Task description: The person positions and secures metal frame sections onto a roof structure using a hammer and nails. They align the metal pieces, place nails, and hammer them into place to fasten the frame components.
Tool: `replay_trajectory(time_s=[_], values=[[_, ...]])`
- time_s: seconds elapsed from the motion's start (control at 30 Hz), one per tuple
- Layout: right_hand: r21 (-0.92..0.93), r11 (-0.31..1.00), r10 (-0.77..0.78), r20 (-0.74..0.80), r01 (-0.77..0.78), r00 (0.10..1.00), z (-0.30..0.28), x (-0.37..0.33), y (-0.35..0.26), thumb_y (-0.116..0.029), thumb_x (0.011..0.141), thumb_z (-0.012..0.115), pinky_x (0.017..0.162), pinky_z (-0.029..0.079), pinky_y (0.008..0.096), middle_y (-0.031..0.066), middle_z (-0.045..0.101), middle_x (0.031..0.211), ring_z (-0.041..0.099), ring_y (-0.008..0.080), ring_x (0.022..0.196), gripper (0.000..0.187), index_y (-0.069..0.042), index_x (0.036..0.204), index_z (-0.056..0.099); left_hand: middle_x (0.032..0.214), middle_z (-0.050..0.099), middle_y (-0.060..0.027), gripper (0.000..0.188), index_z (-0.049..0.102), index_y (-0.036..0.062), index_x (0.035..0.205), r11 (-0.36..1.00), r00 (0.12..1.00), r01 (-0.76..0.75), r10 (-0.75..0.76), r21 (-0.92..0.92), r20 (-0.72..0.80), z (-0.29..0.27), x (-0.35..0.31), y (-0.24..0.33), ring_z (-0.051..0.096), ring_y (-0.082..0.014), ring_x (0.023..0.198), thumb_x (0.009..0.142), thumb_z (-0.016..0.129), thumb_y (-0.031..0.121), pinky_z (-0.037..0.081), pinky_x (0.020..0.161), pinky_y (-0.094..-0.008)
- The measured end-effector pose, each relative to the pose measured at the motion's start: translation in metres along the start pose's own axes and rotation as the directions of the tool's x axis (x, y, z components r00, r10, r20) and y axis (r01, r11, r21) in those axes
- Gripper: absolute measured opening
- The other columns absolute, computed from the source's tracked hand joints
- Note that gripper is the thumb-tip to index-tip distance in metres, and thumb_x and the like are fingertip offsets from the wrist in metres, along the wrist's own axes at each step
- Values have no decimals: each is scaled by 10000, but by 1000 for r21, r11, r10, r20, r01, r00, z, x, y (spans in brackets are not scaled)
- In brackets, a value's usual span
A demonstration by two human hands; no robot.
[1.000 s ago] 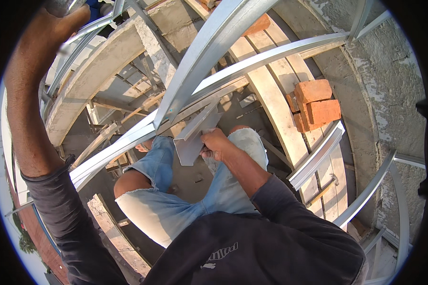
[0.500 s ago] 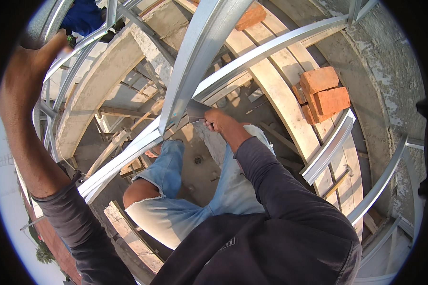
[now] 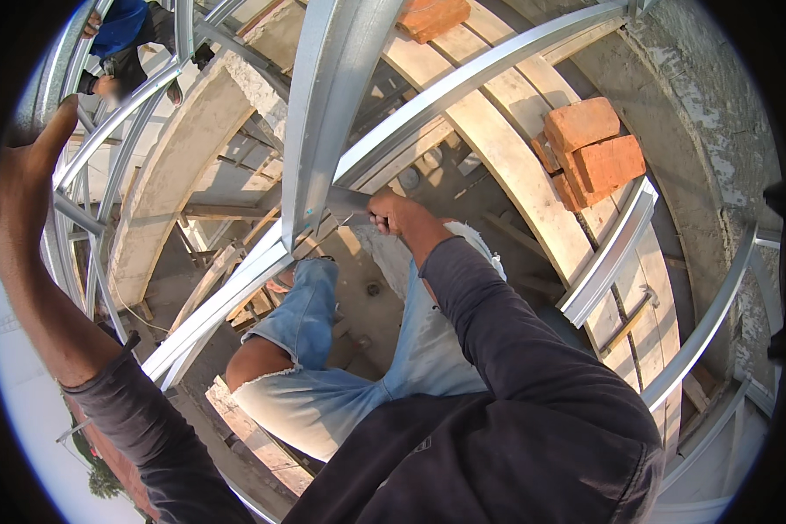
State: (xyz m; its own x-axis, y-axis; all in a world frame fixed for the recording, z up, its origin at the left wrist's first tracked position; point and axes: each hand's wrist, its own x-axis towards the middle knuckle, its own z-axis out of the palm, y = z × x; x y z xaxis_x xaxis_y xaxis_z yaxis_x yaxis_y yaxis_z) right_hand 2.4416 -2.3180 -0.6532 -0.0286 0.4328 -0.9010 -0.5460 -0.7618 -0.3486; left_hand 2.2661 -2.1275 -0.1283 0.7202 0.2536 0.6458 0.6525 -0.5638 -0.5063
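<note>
The short metal piece (image 3: pixel 348 203) is a flat, grey strip of galvanised steel. The right hand (image 3: pixel 399 216) closes around its right end, and its left end goes under the wide steel channel (image 3: pixel 327 113), so the middle part only is visible. It lies almost level, a little tilted. The wide steel channel is a long, shiny, light grey profile with folded edges; it comes down steeply from the top and meets the curved steel rail (image 3: pixel 227 301) just beside the strip. The left hand (image 3: pixel 28 170) grips a vertical steel post (image 3: pixel 39 87) at the far left.
</note>
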Motion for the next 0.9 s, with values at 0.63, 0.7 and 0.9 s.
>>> replay_trajectory(time_s=[0.63, 0.7, 0.9], values=[[-105, 993, -52, 33, 55, 998, -5, 3, 3, -143, 1018, 506, 475, 502, 346, 0, 552, 626, 438, 102, 463, 222, -75, 850, 635, 1201, 719, -136, 678, 568, -2, 1355, -6, 585, 810, 80, -587, 807, 114, -228, 249, 684, -228, 1102, 781, 904, 129, 534, 990, -391], [-104, 993, -50, 7, 50, 999, -7, 1, 4, -132, 1013, 495, 507, 532, 361, 4, 566, 655, 452, 103, 474, 207, -68, 875, 636, 1115, 752, -120, 536, 624, 0, 1293, -77, 590, 806, 32, -587, 807, 123, -242, 250, 699, -197, 1026, 829, 862, 125, 542, 949, -356], [-98, 990, -103, -46, 98, 994, -46, -55, -12, -127, 987, 532, 529, 527, 346, -1, 554, 676, 469, 95, 504, 156, -58, 916, 653, 1085, 763, -143, 440, 662, 4, 1253, 86, 600, 798, -23, -596, 800, 127, -252, 242, 708, -198, 999, 876, 806, 178, 540, 911, -338]])
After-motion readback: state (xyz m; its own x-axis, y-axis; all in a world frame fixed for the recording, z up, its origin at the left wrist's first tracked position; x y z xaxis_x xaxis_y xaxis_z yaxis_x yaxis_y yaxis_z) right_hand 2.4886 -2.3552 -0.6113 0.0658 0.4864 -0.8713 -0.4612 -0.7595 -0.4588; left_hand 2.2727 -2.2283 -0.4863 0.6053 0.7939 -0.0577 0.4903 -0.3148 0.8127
